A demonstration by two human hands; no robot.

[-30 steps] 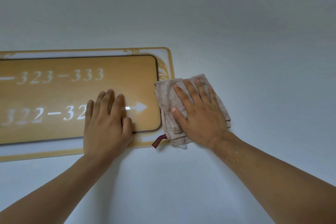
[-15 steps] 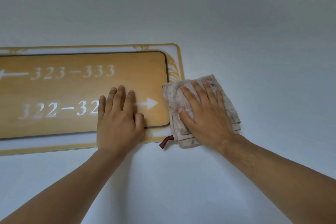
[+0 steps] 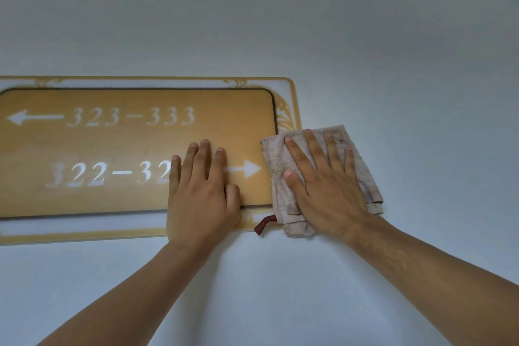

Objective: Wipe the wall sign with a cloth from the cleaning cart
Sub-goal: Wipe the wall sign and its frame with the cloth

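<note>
Sign [image 3: 126, 149] on white wall [image 3: 280, 22], gold panel reading 323–333 and 322–32. Left hand [image 3: 200, 194] flat, fingers together, pressed on sign's lower right part. Right hand [image 3: 325, 185] spread flat on folded cloth [image 3: 362, 166] overlapping sign's right edge; red tag [image 3: 264, 224] at cloth's lower left.

One sign [image 3: 134, 149], one cloth [image 3: 362, 174], two hands.

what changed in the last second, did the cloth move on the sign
Hardly. The camera view has swung left: the sign now sits further right in frame, and its left arrow and the full "323-333" show. Relative to the sign, the cloth still covers its right edge under the flat right hand, and the left hand still rests flat on the lower row of numbers. Nothing was picked up or let go.
</note>
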